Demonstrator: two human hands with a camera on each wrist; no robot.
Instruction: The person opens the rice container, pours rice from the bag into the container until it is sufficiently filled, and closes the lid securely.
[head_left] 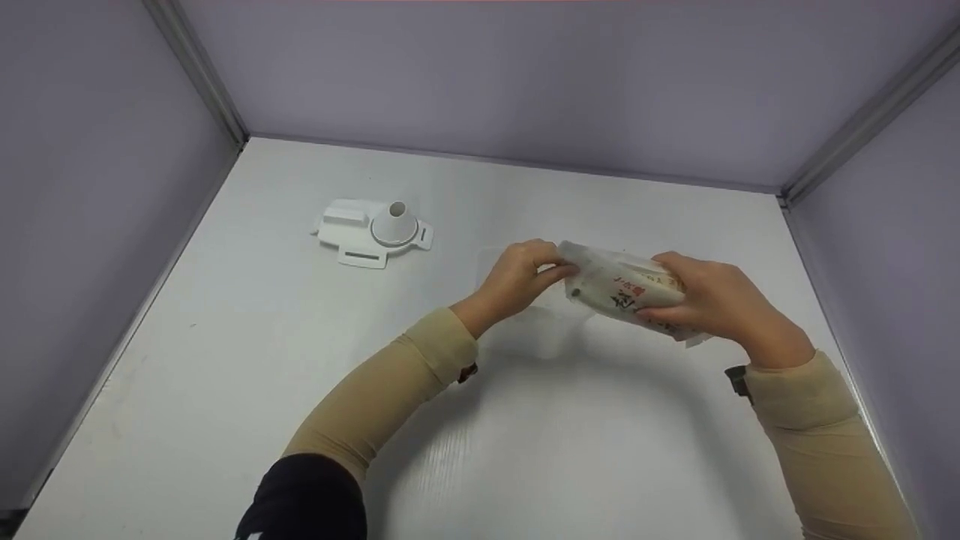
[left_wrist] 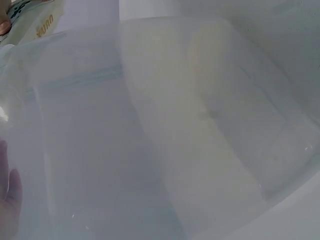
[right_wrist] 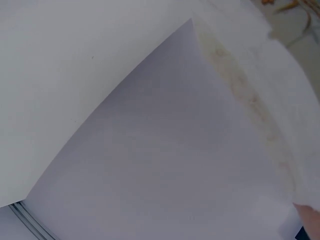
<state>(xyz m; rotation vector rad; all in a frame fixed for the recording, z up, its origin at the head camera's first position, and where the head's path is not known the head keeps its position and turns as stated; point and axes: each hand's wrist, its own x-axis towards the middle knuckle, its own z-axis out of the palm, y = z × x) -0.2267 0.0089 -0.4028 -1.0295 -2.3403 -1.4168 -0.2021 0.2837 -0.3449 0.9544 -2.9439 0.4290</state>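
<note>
A printed plastic packet [head_left: 619, 292], whitish with dark and red characters, is held tilted above the white table. My right hand [head_left: 709, 292] grips its right end, thumb on the near side. At its left end, my left hand [head_left: 521, 274] pinches the edge between thumb and fingers. Below the left hand a see-through plastic thing [head_left: 544, 330] shows faintly; whether bag or box, I cannot tell. Translucent plastic [left_wrist: 160, 125] fills most of the left wrist view, with the packet [left_wrist: 37, 25] at the top left corner. In the right wrist view, the packet's pale edge [right_wrist: 280, 95] hangs at the right.
A white plastic device [head_left: 367, 229] with a cone-shaped spout lies at the back left of the white table [head_left: 225, 352]. Grey panels [head_left: 487, 82] close off the back and both sides.
</note>
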